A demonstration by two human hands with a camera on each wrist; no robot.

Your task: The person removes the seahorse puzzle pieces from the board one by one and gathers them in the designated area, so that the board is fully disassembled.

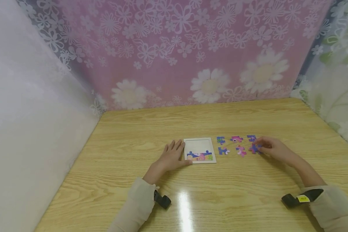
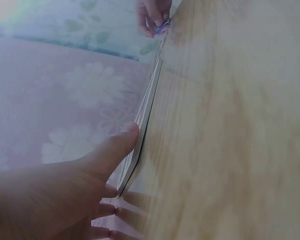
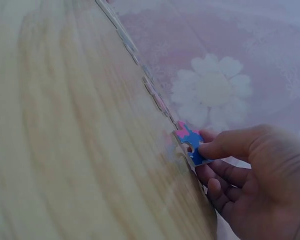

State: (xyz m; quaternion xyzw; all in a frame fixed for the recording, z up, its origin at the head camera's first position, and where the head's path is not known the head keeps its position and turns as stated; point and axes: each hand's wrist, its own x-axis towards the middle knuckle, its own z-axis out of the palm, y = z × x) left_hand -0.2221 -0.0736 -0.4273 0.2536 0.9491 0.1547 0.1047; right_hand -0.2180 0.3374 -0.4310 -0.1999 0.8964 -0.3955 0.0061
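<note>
A white puzzle tray (image 1: 199,139) lies on the table, with joined blue, pink and orange pieces (image 1: 201,156) along its near side. My left hand (image 1: 171,158) rests at the tray's left edge, fingers spread and fairly straight, the thumb (image 2: 121,145) touching the near edge. To the right, my right hand (image 1: 275,149) pinches a blue and pink puzzle piece (image 3: 191,145) between thumb and fingers; in the right wrist view the piece is tilted up from the table. The fingertips hide part of it.
Several loose puzzle pieces lie between the tray and my right hand, among them a pink one with an eye (image 1: 236,139) and a pink and white one (image 1: 241,150). Flowered cloth (image 1: 168,64) hangs behind the wood-grain table (image 1: 127,135).
</note>
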